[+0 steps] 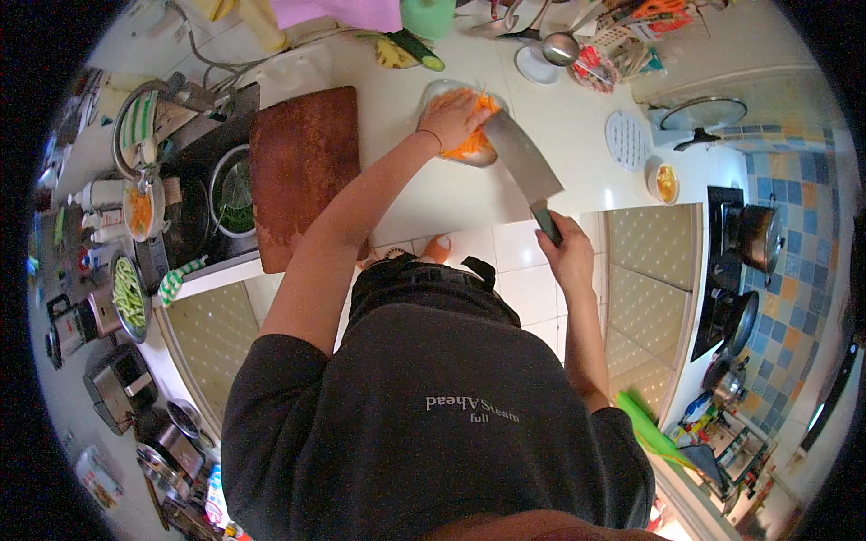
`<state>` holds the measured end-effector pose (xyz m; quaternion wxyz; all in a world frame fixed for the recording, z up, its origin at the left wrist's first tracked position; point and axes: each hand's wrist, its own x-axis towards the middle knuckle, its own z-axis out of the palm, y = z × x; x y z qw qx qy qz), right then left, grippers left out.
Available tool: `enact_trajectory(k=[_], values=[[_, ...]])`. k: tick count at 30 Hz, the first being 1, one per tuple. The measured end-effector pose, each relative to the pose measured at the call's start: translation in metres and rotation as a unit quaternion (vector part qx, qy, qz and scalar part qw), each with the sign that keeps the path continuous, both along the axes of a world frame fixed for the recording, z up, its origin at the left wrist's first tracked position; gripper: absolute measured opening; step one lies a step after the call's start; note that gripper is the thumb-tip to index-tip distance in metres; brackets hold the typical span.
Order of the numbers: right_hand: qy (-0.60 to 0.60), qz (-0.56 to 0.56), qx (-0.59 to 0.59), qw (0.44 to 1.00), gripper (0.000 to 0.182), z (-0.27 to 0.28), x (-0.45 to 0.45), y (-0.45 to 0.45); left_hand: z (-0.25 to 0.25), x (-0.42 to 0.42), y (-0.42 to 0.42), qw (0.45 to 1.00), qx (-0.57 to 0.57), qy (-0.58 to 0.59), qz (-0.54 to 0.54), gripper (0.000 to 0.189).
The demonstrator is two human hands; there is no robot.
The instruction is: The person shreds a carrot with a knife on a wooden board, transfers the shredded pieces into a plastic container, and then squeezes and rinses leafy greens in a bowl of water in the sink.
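Observation:
My left hand (452, 123) lies over a heap of shredded carrot (471, 145) in a shallow rounded dish (467, 161). Its fingertips reach close to the blade's far end; whether they grasp any shreds is hidden. In my right hand (570, 251) is the green handle of a cleaver (524, 154). The broad blade slants up and left, its far end over or against the dish's right side. A reddish-brown wooden cutting board (308, 169) lies left of the dish, partly over the sink edge, with my left forearm crossing above its lower right part.
Behind the dish lies a cut cucumber (421, 52). A ladle (560, 49) and a small white plate (536, 65) are at the back right. Near the counter's right end stands a small bowl of yellow food (666, 184). The sink holds a metal bowl with greens (235, 213).

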<state>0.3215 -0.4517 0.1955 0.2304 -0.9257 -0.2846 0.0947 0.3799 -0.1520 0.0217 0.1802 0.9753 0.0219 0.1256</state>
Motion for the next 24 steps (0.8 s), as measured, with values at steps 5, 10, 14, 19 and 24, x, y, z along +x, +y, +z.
enact_trajectory(k=[5, 10, 14, 19, 24], values=[[0.007, -0.062, 0.082, 0.995, 0.036, -0.005, 0.004, -0.021, 0.022, 0.003, -0.002, 0.995, 0.014, 0.077, 0.056, 0.029], [0.098, -0.061, 0.135, 0.984, 0.036, -0.026, 0.015, 0.002, 0.060, -0.052, -0.014, 0.986, 0.090, -0.129, 0.054, 0.041], [0.165, 0.055, 0.139, 0.975, 0.033, -0.018, 0.001, 0.069, 0.073, -0.111, 0.031, 0.983, -0.160, -0.005, 0.087, 0.031], [0.134, 0.256, 0.094, 0.953, 0.032, -0.022, -0.019, 0.175, 0.088, -0.254, 0.113, 0.868, -0.327, -0.042, 0.372, 0.023], [-0.012, 0.465, 0.053, 0.883, 0.037, -0.030, -0.046, 0.335, 0.054, -0.381, 0.231, 0.603, -0.616, -0.186, 0.472, 0.020]])
